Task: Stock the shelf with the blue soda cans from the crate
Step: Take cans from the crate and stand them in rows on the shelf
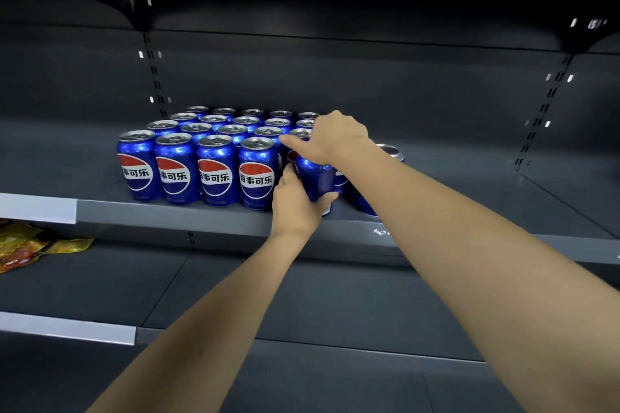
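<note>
Both of the person's arms reach forward to the dark grey shelf (174,211), where a block of blue soda cans (214,151) stands upright in neat rows, labels facing out along the front row. The left hand (297,201) grips one blue can (315,179) from below and from the side, thumb and fingers curled round its lower half; this can sits at the right end of the front row, just beside the fourth labelled can (256,173), and looks slightly tilted. The right hand (335,137) comes down over the top of the same can, fingers bent around its upper rim, with the forefinger stretched left toward the neighbouring can's lid (whether it touches that lid cannot be told). Behind the right forearm another can (389,151) shows only its silver top and a sliver of blue side. On the lower shelf (235,295) at far left lie some yellow and orange packets (30,245). A white price strip (37,208) runs along the shelf edge at the left.
</note>
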{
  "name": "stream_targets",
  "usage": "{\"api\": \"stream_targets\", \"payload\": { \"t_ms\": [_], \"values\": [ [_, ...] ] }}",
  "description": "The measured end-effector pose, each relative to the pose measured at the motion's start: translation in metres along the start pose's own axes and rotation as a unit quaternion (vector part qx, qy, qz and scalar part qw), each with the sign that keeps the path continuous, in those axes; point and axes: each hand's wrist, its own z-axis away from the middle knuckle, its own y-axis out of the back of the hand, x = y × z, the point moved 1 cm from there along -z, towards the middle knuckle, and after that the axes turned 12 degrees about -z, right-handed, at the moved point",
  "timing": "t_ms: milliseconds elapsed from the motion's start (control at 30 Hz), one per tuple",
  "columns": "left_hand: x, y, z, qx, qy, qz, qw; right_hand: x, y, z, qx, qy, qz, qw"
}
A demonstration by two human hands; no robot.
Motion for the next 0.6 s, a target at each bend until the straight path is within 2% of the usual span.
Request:
{"api": "stream_targets", "payload": {
  "t_ms": [200, 433, 600],
  "values": [
    [-0.017, 0.011, 0.006, 0.004, -0.016, -0.019, 1.0, -0.019, -0.008, 0.004, -0.034, -0.034, 0.089, 0.995],
    [-0.031, 0.026, 0.012, 0.008, -0.009, -0.082, 0.997, -0.022, 0.003, 0.002, -0.136, -0.022, 0.06, 0.989],
    [-0.042, 0.032, 0.02, -0.012, 0.003, -0.11, 0.994, -0.019, 0.009, -0.002, -0.193, 0.003, -0.016, 0.981]
  ]
}}
